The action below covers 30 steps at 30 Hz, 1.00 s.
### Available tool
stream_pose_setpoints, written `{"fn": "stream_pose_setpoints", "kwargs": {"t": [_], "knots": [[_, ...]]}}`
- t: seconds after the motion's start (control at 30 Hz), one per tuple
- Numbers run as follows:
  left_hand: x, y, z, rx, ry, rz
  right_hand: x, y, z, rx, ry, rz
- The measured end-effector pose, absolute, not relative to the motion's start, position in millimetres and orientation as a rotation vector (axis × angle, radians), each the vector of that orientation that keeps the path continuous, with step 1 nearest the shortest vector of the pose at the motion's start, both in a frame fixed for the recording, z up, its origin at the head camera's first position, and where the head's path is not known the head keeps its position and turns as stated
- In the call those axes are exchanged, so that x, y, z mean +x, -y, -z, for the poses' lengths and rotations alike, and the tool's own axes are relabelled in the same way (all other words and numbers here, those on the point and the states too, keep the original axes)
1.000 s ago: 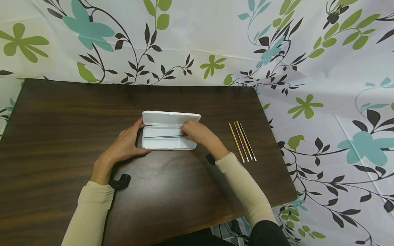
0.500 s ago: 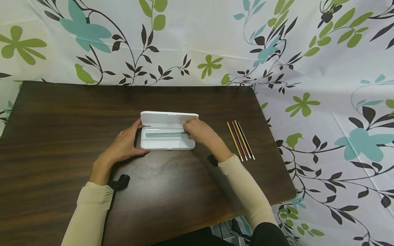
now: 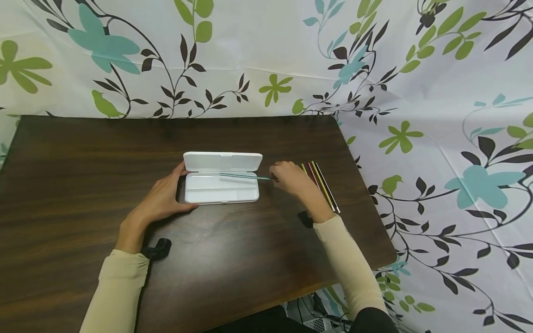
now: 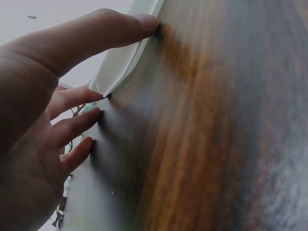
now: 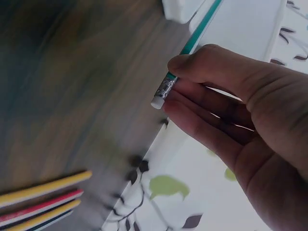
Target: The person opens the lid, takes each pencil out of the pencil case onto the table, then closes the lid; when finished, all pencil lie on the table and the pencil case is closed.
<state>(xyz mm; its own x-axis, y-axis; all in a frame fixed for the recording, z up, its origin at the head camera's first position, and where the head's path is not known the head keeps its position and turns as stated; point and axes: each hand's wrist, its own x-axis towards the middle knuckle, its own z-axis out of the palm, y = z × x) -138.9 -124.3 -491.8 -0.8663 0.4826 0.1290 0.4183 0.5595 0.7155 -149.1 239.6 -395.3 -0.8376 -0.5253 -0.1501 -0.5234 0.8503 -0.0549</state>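
Observation:
An open white plastic pencil case [image 3: 220, 196] lies on the table, lid [image 3: 222, 162] tipped back. My left hand [image 3: 160, 196] holds its left end between thumb and fingers; in the left wrist view, the thumb [image 4: 106, 33] lies along one edge and a fingertip is at a corner. Just right of the case, my right hand [image 3: 291, 179] pinches a green pencil [image 3: 245, 176] near its eraser end. The pencil's far part overlaps the case's back compartment in the head view. In the right wrist view, the white eraser [image 5: 157, 102] and metal band stick out past the thumb.
To the right, several pencils lie side by side: yellow [image 3: 325, 185], red and a dark one, partly behind my right forearm in the head view. The dark wooden table [image 3: 233, 249] ends at a right edge beside a patterned curtain [image 3: 437, 162].
My right hand has lifted the green pencil from the case's compartment and drawn it right, past the case's right end. My left hand stays at the case's left end.

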Motion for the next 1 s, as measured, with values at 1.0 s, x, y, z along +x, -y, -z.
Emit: {"fn": "stream_pose_setpoints", "kwargs": {"t": [1.0], "knots": [[-138.9,123.2,492.3,0.772,-2.705,-1.203,-98.7,-393.5,408.5,-0.180,-3.022,0.313]]}}
